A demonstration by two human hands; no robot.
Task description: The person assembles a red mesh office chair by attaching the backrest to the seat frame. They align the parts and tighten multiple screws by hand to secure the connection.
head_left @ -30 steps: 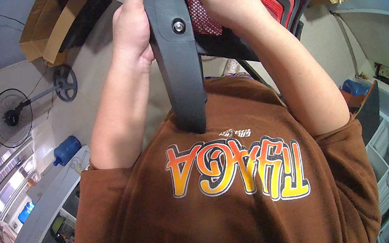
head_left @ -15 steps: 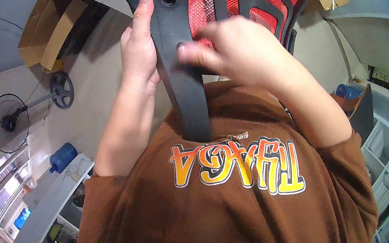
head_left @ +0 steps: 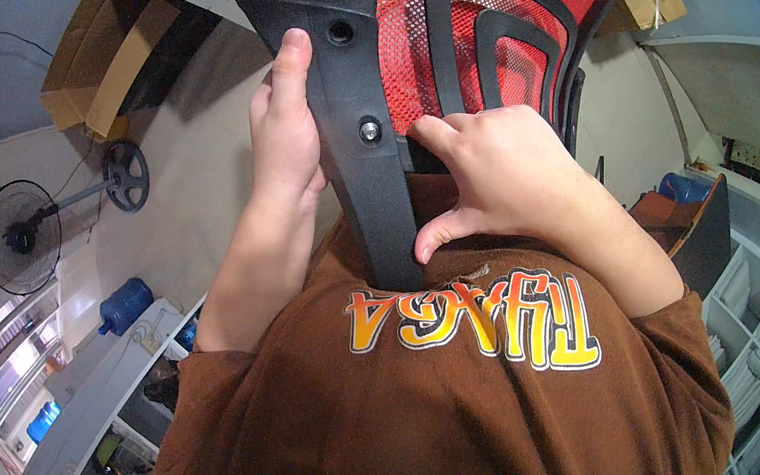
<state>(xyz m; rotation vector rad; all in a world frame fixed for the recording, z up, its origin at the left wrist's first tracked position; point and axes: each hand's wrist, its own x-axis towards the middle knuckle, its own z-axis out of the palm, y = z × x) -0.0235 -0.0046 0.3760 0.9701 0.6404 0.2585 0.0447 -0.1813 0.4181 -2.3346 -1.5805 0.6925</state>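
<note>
A black plastic chair bar with two round holes stands upright against the front of my shirt. Its upper hole looks dark, while a silver bolt head shows in the lower one. My left hand is closed around the bar's left edge, thumb lying along its face. Behind the bar rises a chair back of red mesh with black frame loops. My right hand is beside the bar's right edge, thumb and forefinger spread apart. The tips of its other fingers are hidden.
At the left are a black fan, a blue water jug and a grey-topped shelf. An opened cardboard box is at the upper left. White compartments with papers and a dark-sided box are on the right.
My right hand has moved from the lower hole to the bar's right and down, and its thumb has spread. The bolt head is now uncovered. My left hand keeps its hold on the bar.
</note>
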